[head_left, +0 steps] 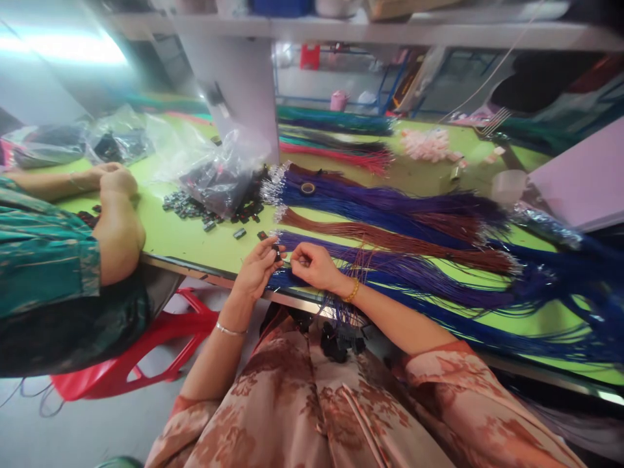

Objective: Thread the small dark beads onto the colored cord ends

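Between the thumb and fingers of my left hand [256,270] is a small black plastic connector housing [277,252]. Just to its right, my right hand [314,265] is closed in a pinch; whatever sits between its fingertips is too small to make out. Beneath and beyond the right hand lie bundles of purple wires [414,276] and brown wires [341,229], their metal-tipped ends toward the left. A heap of loose black connector housings [188,207] spreads on the table to the upper left of my hands. Assembled wires with black housings [341,341] hang at my lap.
A clear plastic bag [219,175] rests on the heap. Blue wires [536,338] run along the table's right side. A tape roll [307,188] lies on the bundles. At left, a co-worker's arm [117,221] leans on the green table [166,242], near a red stool [160,344].
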{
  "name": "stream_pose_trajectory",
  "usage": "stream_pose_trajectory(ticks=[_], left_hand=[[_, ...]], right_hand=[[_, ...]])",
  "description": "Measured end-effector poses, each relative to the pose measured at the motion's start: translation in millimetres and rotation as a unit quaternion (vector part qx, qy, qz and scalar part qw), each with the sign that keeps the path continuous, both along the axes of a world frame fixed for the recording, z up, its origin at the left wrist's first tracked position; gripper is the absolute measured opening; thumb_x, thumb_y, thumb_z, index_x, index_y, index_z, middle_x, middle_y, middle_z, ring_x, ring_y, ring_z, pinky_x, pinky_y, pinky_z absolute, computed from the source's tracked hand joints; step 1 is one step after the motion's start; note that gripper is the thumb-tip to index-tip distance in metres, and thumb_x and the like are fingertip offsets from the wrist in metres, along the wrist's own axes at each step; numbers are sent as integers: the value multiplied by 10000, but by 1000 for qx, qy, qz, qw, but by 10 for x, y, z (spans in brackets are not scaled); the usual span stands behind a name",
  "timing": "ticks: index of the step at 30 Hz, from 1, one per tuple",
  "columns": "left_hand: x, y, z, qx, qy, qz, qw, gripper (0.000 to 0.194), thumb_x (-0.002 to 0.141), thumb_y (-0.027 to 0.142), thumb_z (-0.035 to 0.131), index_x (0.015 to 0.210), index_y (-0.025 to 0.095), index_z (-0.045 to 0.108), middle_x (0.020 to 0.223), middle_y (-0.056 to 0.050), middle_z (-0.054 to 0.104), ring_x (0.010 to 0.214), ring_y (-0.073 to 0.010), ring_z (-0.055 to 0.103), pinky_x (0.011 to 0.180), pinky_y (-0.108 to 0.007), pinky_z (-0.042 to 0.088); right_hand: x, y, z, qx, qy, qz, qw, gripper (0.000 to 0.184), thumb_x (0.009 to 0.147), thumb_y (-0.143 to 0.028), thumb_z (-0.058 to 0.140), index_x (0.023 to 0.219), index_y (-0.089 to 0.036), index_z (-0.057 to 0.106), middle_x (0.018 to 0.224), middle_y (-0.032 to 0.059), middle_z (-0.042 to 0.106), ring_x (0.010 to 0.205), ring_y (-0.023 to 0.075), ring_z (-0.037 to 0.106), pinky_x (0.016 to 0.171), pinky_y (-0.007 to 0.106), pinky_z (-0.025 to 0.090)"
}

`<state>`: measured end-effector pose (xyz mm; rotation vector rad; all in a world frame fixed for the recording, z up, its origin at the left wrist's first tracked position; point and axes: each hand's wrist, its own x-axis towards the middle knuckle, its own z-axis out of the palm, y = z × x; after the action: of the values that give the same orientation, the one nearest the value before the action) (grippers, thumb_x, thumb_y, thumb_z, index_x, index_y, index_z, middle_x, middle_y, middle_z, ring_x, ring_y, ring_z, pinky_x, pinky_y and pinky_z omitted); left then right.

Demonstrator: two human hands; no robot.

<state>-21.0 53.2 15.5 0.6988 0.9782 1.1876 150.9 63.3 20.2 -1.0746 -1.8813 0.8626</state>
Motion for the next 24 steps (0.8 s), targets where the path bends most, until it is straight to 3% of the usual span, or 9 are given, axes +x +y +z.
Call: stream_pose_trajectory(ticks=[5,12,24], left_hand=[[66,-46,-62,-29,-66,-50,996,299,764,179,706,1059,153,670,1001,-65,688,817,-105,637,760,-204,532],[76,-83,-55,-36,-75,-49,995,312,729,176,737,1038,154,697,968,-60,711,757,-92,644,709,-179,546],[194,-186,-77,-35,18,36,999,450,559,254,856,964,135,699,792,-43,722,686,-113,664,658,-213,540]], right_hand=[[31,-23,40,25,-49,0,998,48,705,-218,562,692,-173,568,645,-15,563,572,95,436,569,220,325],[29,-30,31,30,-76,-7,997,67,702,-229,569,666,-174,558,641,-11,562,577,101,436,572,228,311],[-9,-50,-8,24,-56,12,998,97,724,-205,554,639,-175,520,601,-24,521,550,91,419,556,222,305]])
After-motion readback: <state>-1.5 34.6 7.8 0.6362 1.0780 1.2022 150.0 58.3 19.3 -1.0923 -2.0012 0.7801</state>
